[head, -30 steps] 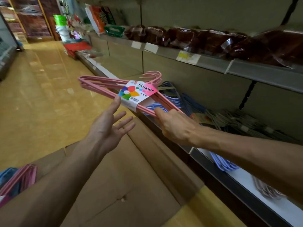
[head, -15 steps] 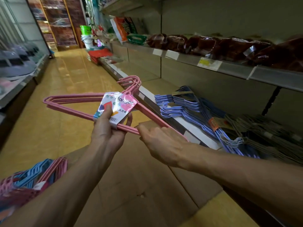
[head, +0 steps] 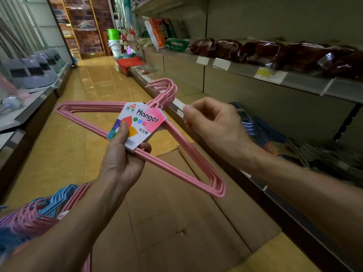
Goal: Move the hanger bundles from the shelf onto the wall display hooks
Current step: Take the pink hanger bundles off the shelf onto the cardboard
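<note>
Lower left of the frame: more pink and blue hanger bundles (head: 39, 214) hang over the left forearm, above flattened cardboard (head: 176, 222) on the floor. Centre: the left hand (head: 121, 161) pinches the pink hanger bundle (head: 176, 165) at its paper label (head: 140, 125), thumb on the printed face, fingers curled beneath the lower bars. One second ago this hand was spread and empty while the right hand alone drew the bundle from the shelf; half a second ago both held it. Right of centre: the right hand (head: 214, 126) has since let go and hovers just beside the upper bar, fingers loosely curled; whether a fingertip touches the bar cannot be told. The bundle lies off the shelf, nearly level, hooks (head: 167, 91) pointing up the aisle. The handover appears complete; hanging remains. Right, farther back: blue bundles (head: 255, 124) wait on the lower shelf (head: 275, 191). No display hooks are identifiable.
</note>
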`<state>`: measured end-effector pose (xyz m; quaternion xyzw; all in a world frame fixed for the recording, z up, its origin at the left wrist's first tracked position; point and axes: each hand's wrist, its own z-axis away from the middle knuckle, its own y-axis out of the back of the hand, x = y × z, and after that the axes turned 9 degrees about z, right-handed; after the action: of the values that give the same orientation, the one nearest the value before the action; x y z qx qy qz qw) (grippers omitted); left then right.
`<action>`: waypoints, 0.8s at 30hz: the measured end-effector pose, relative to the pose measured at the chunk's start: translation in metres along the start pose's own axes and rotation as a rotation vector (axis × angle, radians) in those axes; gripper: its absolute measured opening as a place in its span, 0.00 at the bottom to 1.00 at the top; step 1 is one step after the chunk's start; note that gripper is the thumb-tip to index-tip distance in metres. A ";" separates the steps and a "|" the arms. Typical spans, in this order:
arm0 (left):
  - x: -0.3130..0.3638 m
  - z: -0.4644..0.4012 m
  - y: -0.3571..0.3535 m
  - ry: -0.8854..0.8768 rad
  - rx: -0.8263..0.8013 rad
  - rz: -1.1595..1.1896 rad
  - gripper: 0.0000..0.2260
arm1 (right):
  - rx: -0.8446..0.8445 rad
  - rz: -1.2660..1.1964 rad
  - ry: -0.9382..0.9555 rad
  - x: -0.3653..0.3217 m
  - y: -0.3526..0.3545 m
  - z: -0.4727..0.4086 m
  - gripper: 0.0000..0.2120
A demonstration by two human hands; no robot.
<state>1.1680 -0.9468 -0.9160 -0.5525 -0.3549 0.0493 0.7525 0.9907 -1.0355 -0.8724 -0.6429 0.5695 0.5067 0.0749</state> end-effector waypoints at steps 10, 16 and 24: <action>0.010 0.014 0.021 0.069 -0.008 -0.039 0.17 | -0.310 -0.779 -0.492 0.024 -0.064 -0.039 0.29; 0.019 0.025 0.044 0.133 -0.002 -0.235 0.24 | -0.318 -0.942 -0.252 0.009 -0.095 -0.048 0.29; 0.030 0.035 0.077 0.362 0.129 -0.327 0.29 | -0.276 -0.993 -0.257 -0.015 -0.133 -0.038 0.09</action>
<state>1.1945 -0.8751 -0.9633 -0.4385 -0.2951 -0.1501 0.8355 1.1218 -1.0064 -0.9071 -0.7718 0.1109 0.5551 0.2897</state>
